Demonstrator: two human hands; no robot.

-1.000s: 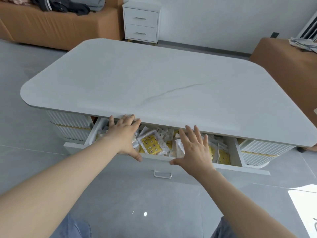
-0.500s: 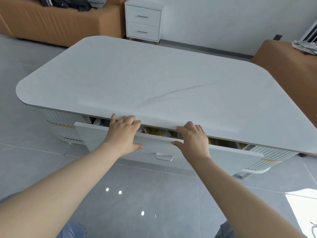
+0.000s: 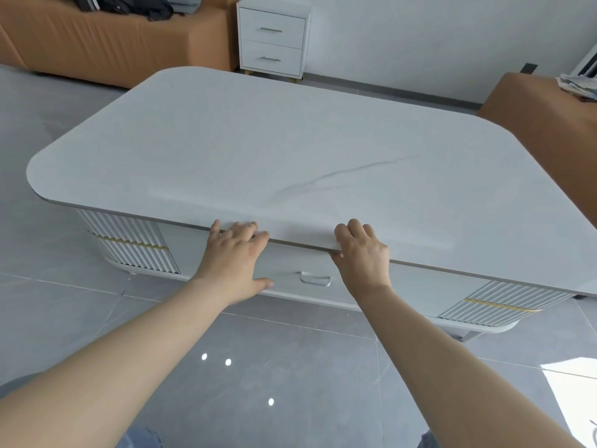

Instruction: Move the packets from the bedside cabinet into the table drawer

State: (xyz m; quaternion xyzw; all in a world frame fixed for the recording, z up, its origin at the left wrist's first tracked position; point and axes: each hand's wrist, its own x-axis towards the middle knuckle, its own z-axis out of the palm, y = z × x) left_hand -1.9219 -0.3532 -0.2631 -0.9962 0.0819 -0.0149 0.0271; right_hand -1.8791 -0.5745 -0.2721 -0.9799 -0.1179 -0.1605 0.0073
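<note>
The white table drawer [image 3: 292,266] sits pushed in under the pale marble table top [image 3: 290,150], and its metal handle [image 3: 315,279] shows between my two hands. No packets are visible; they are hidden inside the drawer. My left hand [image 3: 234,257] presses flat on the drawer front left of the handle, fingertips up at the table's front edge. My right hand [image 3: 363,253] rests on the front right of the handle, fingers bent over the table edge. The white bedside cabinet [image 3: 273,37] stands against the far wall with both drawers closed.
An orange sofa [image 3: 106,37] with dark clothes on it runs along the back left. Another orange seat [image 3: 546,118] with folded papers stands at the right. Grey tiled floor [image 3: 290,367] surrounds the table. Ribbed white panels [image 3: 129,244] flank the drawer.
The drawer, open with packets showing a second ago, has slid fully in under both hands. My view has shifted back and slightly up.
</note>
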